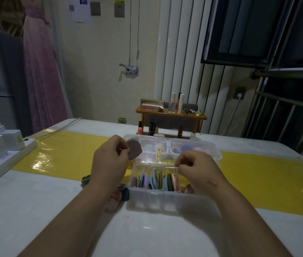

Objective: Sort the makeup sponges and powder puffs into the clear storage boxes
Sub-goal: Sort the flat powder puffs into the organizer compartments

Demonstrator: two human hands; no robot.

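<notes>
Caught mid-sort, left hand (110, 160) fingers pinching mauve puff (135, 149), right hand (197, 169) fingers curled, grip unclear, probably needed dropping into lower-centre box (154, 199) next.

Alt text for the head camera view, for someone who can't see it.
A person's left grip pinches a round mauve powder puff by the farther clear storage box; the right grip, fingers curled, hovers over the nearer box, filled with upright puffs.
</notes>
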